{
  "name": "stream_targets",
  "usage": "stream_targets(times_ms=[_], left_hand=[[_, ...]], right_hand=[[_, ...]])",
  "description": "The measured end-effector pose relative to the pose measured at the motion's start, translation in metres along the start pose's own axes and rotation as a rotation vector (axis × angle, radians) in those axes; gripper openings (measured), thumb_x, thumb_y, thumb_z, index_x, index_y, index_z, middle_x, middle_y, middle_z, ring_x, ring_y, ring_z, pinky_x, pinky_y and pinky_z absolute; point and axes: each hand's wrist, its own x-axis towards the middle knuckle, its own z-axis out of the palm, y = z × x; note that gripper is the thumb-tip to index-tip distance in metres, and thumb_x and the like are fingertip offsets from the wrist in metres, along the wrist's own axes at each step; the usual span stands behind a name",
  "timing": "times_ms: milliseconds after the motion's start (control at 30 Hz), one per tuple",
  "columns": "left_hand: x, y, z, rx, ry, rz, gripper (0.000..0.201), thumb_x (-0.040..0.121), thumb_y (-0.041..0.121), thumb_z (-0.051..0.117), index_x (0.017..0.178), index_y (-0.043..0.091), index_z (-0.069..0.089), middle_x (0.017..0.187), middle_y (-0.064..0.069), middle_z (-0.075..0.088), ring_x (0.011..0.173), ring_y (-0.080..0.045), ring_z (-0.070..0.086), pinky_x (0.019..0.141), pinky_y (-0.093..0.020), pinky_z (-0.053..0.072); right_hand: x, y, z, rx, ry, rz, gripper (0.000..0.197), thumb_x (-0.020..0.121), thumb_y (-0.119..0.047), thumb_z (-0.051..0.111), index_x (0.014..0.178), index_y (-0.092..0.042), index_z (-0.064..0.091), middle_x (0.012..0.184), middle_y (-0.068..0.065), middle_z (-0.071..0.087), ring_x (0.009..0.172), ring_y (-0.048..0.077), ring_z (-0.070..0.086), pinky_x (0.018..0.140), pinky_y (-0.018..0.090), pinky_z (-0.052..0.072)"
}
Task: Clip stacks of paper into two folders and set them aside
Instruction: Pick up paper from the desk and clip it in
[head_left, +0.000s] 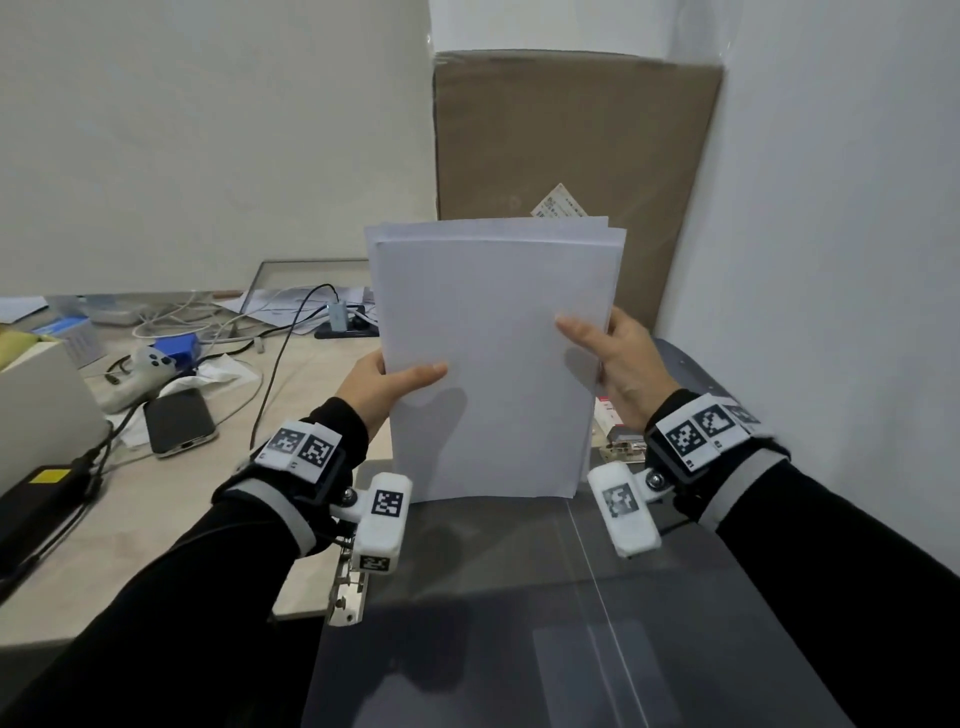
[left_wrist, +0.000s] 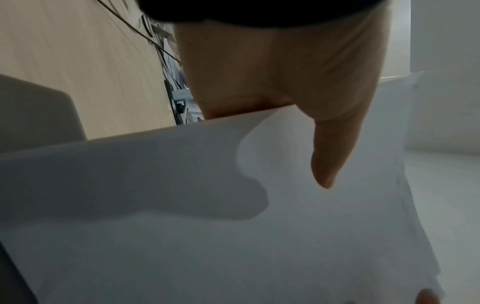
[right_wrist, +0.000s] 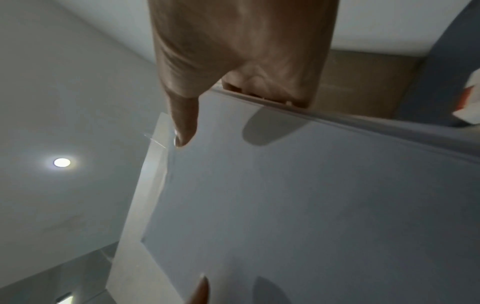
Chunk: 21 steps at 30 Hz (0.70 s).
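Both hands are holding the paper stack upright, its bottom edge resting on the grey translucent folder that is lying flat at the near right of the tabletop.

Left hand is pinching the stack's left edge: thumb lying across the front sheet, fingers hidden behind. The left wrist view is showing the same thing, the thumb pressed flat on the white sheet and the palm against the edge.

Right hand is pinching the right edge a bit higher up, thumb on the front, fingers wrapping behind. In the right wrist view the thumb is lying on the paper face and curled fingertips are showing over the edge.

Sheets are sitting unevenly, with several top edges staggered and back sheets poking out above and to the right of the front one.

Metal clip mechanism is sticking out at the folder's left edge, below the left wrist camera. A stapler-like item is lying just right of the stack's lower corner, partly hidden.

Behind the stack, a brown cardboard sheet is leaning on the wall. On the left of the tabletop are sitting a phone, a black power brick, a game controller and tangled cables.
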Motion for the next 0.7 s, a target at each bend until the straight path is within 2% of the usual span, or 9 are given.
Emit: stream_targets(times_ms=[67, 133, 200, 267, 333, 367, 467, 600, 700], left_hand=[[0.001, 0.000, 0.001, -0.018, 0.001, -0.001, 0.052, 0.054, 0.025, 0.080, 0.104, 0.013, 0.068, 0.105, -0.007, 0.073, 0.097, -0.025, 0.070, 0.087, -0.036, 0.054], [0.000, -0.002, 0.002, -0.030, 0.024, 0.003, 0.049, 0.058, 0.020, 0.080, 0.104, 0.012, 0.066, 0.107, -0.009, 0.071, 0.099, -0.028, 0.067, 0.089, -0.038, 0.053], [0.000, -0.005, 0.001, -0.032, 0.039, 0.009, 0.052, 0.054, 0.023, 0.081, 0.103, 0.013, 0.067, 0.108, -0.009, 0.071, 0.099, -0.028, 0.067, 0.089, -0.038, 0.052], [-0.001, -0.007, 0.001, -0.025, 0.047, 0.016, 0.058, 0.048, 0.029, 0.080, 0.102, 0.014, 0.067, 0.109, -0.010, 0.071, 0.100, -0.028, 0.067, 0.091, -0.040, 0.052], [-0.001, -0.007, 0.001, -0.023, 0.052, 0.027, 0.059, 0.047, 0.030, 0.080, 0.102, 0.014, 0.067, 0.111, -0.010, 0.070, 0.101, -0.028, 0.067, 0.092, -0.041, 0.052], [0.000, -0.008, 0.001, -0.021, 0.057, 0.031, 0.060, 0.046, 0.029, 0.080, 0.102, 0.014, 0.067, 0.111, -0.010, 0.070, 0.102, -0.028, 0.066, 0.093, -0.041, 0.052], [-0.001, -0.008, 0.001, -0.009, 0.067, 0.046, 0.068, 0.047, 0.029, 0.080, 0.110, 0.009, 0.065, 0.114, -0.012, 0.070, 0.104, -0.029, 0.066, 0.094, -0.042, 0.051], [-0.003, -0.010, -0.003, 0.003, 0.039, 0.038, 0.068, 0.049, 0.031, 0.080, 0.113, 0.010, 0.064, 0.114, -0.011, 0.070, 0.104, -0.028, 0.066, 0.092, -0.042, 0.052], [-0.003, -0.011, -0.005, -0.010, 0.010, 0.028, 0.061, 0.050, 0.028, 0.080, 0.108, 0.015, 0.066, 0.110, -0.008, 0.071, 0.099, -0.025, 0.067, 0.088, -0.038, 0.053]], right_hand=[[0.003, -0.016, 0.003, 0.028, 0.037, -0.052, 0.031, 0.084, -0.017, 0.068, 0.113, -0.009, 0.058, 0.099, 0.004, 0.070, 0.075, 0.008, 0.071, 0.064, 0.022, 0.056], [0.007, -0.030, 0.004, 0.020, 0.087, -0.099, 0.030, 0.087, -0.021, 0.065, 0.112, -0.008, 0.054, 0.088, 0.000, 0.066, 0.053, -0.004, 0.064, 0.047, 0.010, 0.047], [0.012, -0.040, 0.005, -0.021, 0.128, -0.130, 0.030, 0.087, -0.027, 0.065, 0.108, -0.011, 0.052, 0.082, -0.004, 0.061, 0.042, -0.008, 0.055, 0.039, 0.006, 0.037], [0.017, -0.048, 0.009, -0.065, 0.173, -0.158, 0.040, 0.081, -0.041, 0.068, 0.107, -0.014, 0.055, 0.091, -0.004, 0.065, 0.058, -0.006, 0.061, 0.046, 0.007, 0.043], [0.021, -0.056, 0.013, -0.116, 0.202, -0.158, 0.054, 0.067, -0.059, 0.070, 0.099, -0.018, 0.060, 0.105, -0.001, 0.068, 0.086, 0.010, 0.068, 0.071, 0.022, 0.056], [0.023, -0.061, 0.016, -0.125, 0.205, -0.147, 0.055, 0.063, -0.064, 0.069, 0.093, -0.018, 0.060, 0.105, -0.001, 0.068, 0.091, 0.015, 0.067, 0.080, 0.030, 0.055], [0.031, -0.065, 0.021, -0.089, 0.226, -0.089, 0.048, 0.067, -0.058, 0.068, 0.087, -0.015, 0.056, 0.091, -0.001, 0.064, 0.076, 0.015, 0.060, 0.071, 0.030, 0.050], [0.033, -0.055, 0.021, -0.037, 0.260, -0.002, 0.013, 0.076, -0.028, 0.059, 0.078, -0.015, 0.059, 0.073, 0.003, 0.059, 0.063, 0.019, 0.052, 0.061, 0.029, 0.041], [0.028, -0.055, 0.022, -0.018, 0.265, 0.018, 0.016, 0.076, -0.028, 0.054, 0.075, -0.014, 0.062, 0.078, 0.007, 0.060, 0.066, 0.021, 0.052, 0.059, 0.027, 0.040]])
